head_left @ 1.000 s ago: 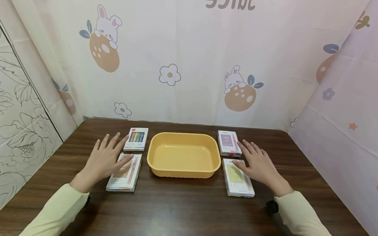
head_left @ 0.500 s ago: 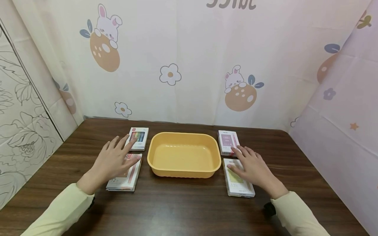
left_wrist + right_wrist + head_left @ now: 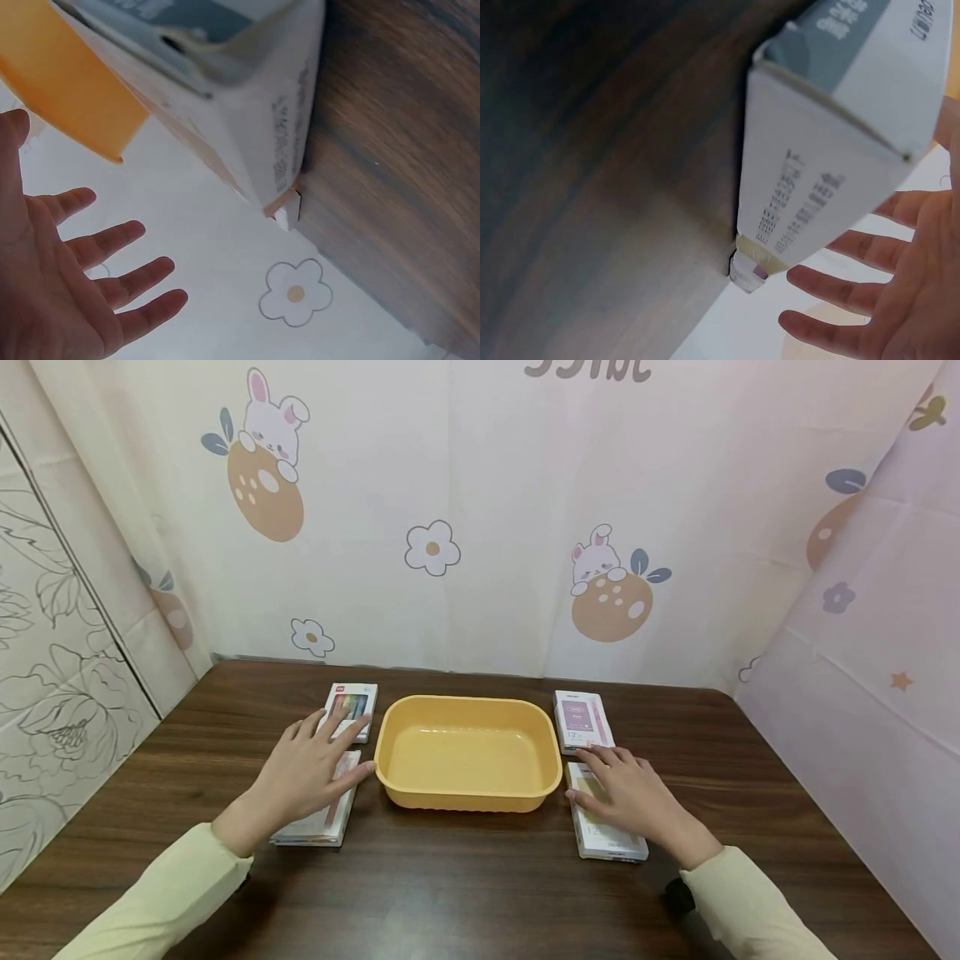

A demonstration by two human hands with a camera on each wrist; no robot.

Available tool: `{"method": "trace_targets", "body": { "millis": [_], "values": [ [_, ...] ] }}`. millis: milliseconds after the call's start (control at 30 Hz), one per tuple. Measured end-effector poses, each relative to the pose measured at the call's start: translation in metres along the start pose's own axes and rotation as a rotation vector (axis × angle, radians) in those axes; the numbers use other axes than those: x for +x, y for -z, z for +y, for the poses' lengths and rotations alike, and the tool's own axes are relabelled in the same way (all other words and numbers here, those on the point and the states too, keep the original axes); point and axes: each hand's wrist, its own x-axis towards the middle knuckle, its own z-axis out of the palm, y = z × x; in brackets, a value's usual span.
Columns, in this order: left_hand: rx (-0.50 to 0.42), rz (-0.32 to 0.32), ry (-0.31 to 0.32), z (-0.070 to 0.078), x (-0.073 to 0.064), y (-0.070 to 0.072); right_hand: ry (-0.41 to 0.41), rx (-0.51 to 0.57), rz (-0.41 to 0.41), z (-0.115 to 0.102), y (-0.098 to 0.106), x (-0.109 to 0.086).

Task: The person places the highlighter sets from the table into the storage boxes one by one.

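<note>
Both forearms come in from the near corners in pale sleeves [image 3: 153,893], angled inward over the brown table [image 3: 450,893]. The near left box [image 3: 330,827] lies flat, its long axis running away from the person, far end slanting right. Over it is the left hand [image 3: 300,777], back up, fingers straight and spread forward, thumb pointing right, its tip at the tub's left rim; whether they touch, I cannot tell. The near right box [image 3: 600,842] also lies flat and lengthwise away, far end slanting left. The right hand [image 3: 633,793] is over it, back up, fingers extended forward and left, thumb toward the tub; contact with the box is unclear. Between the pairs sits the yellow tub [image 3: 468,802], its long axis left to right. Beyond the fingertips, the far left box [image 3: 354,702] and far right box [image 3: 581,714] lie flat, lengthwise away. Behind hangs a rabbit-print cloth [image 3: 495,527].
</note>
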Motion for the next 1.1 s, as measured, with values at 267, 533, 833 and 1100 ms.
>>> {"method": "trace_targets", "body": {
  "millis": [267, 533, 833, 1100],
  "values": [
    [-0.002, 0.049, -0.035, 0.007, 0.005, -0.002, -0.016, 0.030, -0.037, -0.004, -0.003, 0.000],
    [-0.025, 0.039, -0.043, 0.010, 0.012, -0.003, 0.009, 0.048, -0.053, -0.005, -0.005, 0.001],
    [-0.075, -0.033, -0.048, 0.016, 0.021, -0.004, 0.028, 0.062, -0.077, -0.006, -0.004, 0.003],
    [-0.112, -0.071, -0.043, 0.017, 0.027, -0.007, 0.017, 0.057, -0.124, -0.007, 0.000, 0.003]
  ]
}}
